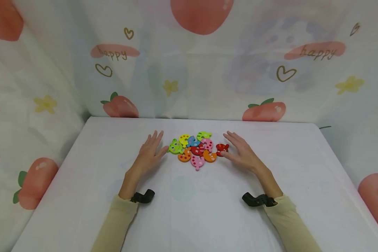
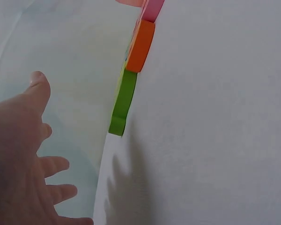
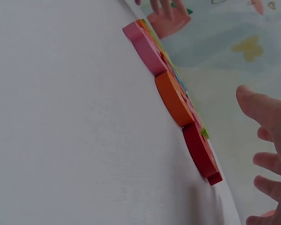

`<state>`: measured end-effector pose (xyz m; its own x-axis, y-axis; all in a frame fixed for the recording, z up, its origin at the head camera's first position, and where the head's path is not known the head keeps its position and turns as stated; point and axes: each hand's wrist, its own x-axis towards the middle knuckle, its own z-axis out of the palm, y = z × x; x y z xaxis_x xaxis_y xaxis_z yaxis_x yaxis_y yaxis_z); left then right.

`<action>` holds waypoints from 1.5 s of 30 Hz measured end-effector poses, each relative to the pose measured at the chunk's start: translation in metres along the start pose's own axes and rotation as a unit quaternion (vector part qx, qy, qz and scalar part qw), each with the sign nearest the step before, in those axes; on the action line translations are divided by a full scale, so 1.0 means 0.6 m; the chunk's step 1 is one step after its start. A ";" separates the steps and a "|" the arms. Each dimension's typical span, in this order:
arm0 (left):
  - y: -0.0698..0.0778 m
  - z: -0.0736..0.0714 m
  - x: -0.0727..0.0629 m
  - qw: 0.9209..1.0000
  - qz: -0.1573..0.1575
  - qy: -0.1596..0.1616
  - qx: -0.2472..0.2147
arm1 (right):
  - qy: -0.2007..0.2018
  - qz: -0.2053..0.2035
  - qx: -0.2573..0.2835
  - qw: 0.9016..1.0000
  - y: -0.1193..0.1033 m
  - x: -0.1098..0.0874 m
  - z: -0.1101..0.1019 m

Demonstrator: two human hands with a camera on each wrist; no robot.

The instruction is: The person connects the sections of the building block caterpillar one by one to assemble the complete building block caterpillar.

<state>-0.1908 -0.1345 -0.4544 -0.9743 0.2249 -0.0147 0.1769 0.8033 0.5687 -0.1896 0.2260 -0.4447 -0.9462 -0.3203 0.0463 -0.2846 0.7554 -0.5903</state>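
Puzzle pieces (image 1: 197, 149), about ten, brightly coloured, clustered on the bench (image 1: 208, 210); left hand (image 1: 149, 152) and right hand (image 1: 242, 152) flank them, fingers spread, holding nothing.

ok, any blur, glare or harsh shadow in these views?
Head view: even soft light, no glare, curtain edges bowed. Left wrist view: left hand blurred up close, soft shadow below the green piece. Right wrist view: right hand out of focus.
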 end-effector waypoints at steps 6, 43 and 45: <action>0.013 0.016 -0.011 0.998 0.036 -0.053 0.010 | -0.013 -0.003 0.027 1.000 -0.003 0.000 0.015; 0.010 -0.011 -0.011 0.994 0.055 -0.064 0.068 | 0.021 0.009 -0.047 0.999 -0.013 -0.007 0.040; 0.008 -0.011 -0.011 0.995 0.050 -0.055 0.060 | 0.023 0.003 -0.032 0.999 -0.009 -0.006 0.043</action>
<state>-0.1843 -0.1358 -0.4462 -0.9305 0.3620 -0.0569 0.2951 0.8323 0.4692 -0.1808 0.2084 -0.4622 -0.9533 -0.2910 0.0809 -0.2876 0.7929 -0.5372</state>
